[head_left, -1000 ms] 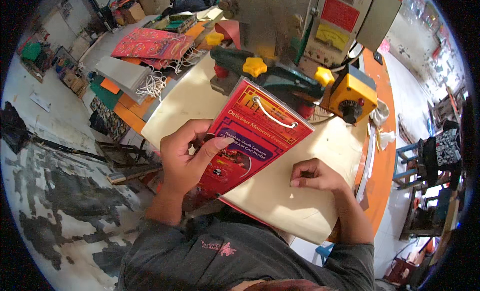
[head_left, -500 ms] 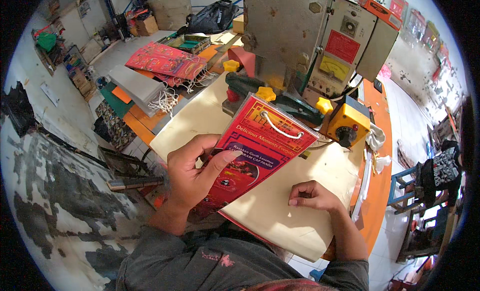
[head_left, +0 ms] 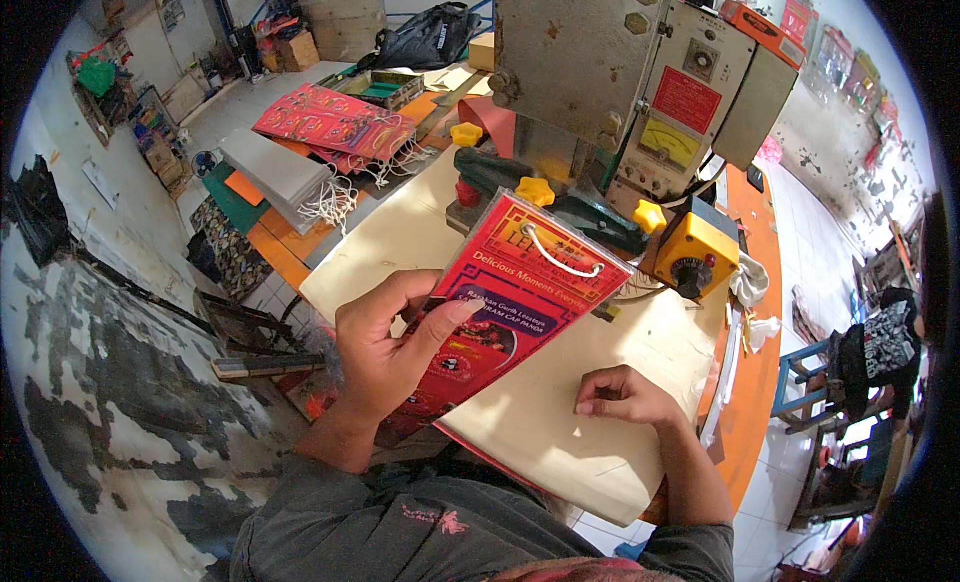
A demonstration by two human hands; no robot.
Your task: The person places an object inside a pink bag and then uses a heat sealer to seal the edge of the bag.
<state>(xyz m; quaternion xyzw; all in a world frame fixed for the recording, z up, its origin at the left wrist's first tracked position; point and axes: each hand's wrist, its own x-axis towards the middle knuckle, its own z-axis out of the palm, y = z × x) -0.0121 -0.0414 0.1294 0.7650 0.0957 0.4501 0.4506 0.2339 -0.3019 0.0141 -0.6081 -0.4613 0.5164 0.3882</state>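
Nearside of the machine (head_left: 570, 62), I hold the red printed panel (head_left: 495, 332) clasped in the left grip (head_left: 388, 344); its white cord (head_left: 553, 258) is already threaded, the panel not yet set down. Also nearside, the right grip (head_left: 630, 394) is loosely curled; I cannot tell whether it holds anything. Left of the machine, similar red panels (head_left: 335, 122) lie corded.

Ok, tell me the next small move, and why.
Probably bring the bare right hand up to steady the free right edge of the flat red printed piece with a white cord loop. Only the bare left hand is seen gripping it, near its left edge, while the right hand is loosely curled over the smooth cream-coloured sheet, nothing visible in it.
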